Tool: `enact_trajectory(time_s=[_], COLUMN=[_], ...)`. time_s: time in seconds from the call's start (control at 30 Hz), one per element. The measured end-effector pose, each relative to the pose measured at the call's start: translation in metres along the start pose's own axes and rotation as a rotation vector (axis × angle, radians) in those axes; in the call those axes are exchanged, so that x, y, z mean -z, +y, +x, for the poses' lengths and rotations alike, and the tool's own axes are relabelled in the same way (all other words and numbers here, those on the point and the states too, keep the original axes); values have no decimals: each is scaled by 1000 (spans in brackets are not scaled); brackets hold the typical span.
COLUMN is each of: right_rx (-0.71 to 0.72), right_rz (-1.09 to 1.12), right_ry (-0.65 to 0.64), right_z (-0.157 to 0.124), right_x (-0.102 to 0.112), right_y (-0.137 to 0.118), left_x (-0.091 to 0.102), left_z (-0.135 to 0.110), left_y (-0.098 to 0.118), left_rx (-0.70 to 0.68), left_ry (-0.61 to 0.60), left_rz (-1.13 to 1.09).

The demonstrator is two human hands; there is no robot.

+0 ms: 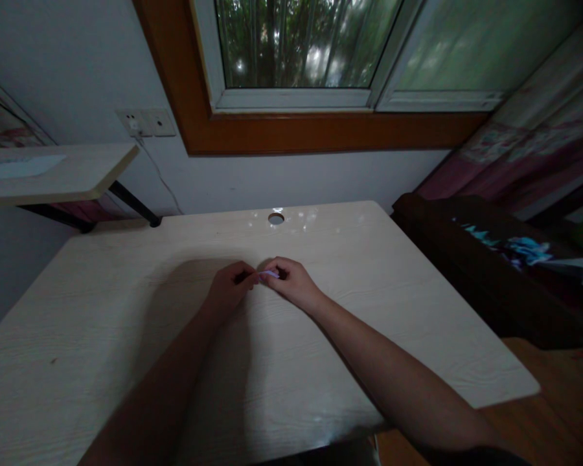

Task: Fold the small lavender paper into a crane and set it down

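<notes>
Over the middle of the pale wood-grain table [320,362], my two hands meet fingertip to fingertip. A small, thin, light purple strip [271,274] shows between them; its exact kind is too small to make out. My right hand [291,278] is closed in a pinch around the strip. My left hand [230,285] is also pinched, its thumb and fingertips at the strip's left end. The fingers cover part of the strip.
A round cable hole [276,219] is near the table's back edge. A raised shelf [53,178] on black legs stands at the left. Behind it, a cable [158,171] hangs from a wall socket [133,123]. Dark furniture [486,272] with blue items stands at the right.
</notes>
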State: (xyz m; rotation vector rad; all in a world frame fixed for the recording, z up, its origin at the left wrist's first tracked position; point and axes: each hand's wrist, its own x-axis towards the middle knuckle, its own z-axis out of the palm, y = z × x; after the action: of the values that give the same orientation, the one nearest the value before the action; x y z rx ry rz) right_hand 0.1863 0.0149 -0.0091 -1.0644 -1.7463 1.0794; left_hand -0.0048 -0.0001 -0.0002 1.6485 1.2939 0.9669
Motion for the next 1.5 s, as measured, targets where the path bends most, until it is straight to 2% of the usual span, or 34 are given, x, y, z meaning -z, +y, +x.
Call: enact_trajectory(time_s=[0.33, 0.57, 0.8, 1.03, 1.17, 1.33, 1.5], right_rx=[34, -101, -156, -96, -89, 26, 60], right_rz=[-24, 218, 436, 212, 202, -1, -33], right_ry=[25, 69, 122, 7, -5, -34, -4], right_z=[-1, 1, 4, 2, 2, 0, 0], right_x=[0, -3, 1, -2, -1, 2, 2], right_y=[-1, 6, 8, 8, 8, 2, 0], left_x=[-1, -1, 1, 0, -2, -2, 0], left_z=[0, 0, 0, 2, 1, 1, 1], left_y=[-3, -3, 0, -1, -2, 1, 2], left_rx=[-52, 5, 57, 40, 22, -12, 7], left_ry=[14, 31, 81, 74, 22, -6, -20], left_rz=[126, -17, -123, -82, -38, 44, 11])
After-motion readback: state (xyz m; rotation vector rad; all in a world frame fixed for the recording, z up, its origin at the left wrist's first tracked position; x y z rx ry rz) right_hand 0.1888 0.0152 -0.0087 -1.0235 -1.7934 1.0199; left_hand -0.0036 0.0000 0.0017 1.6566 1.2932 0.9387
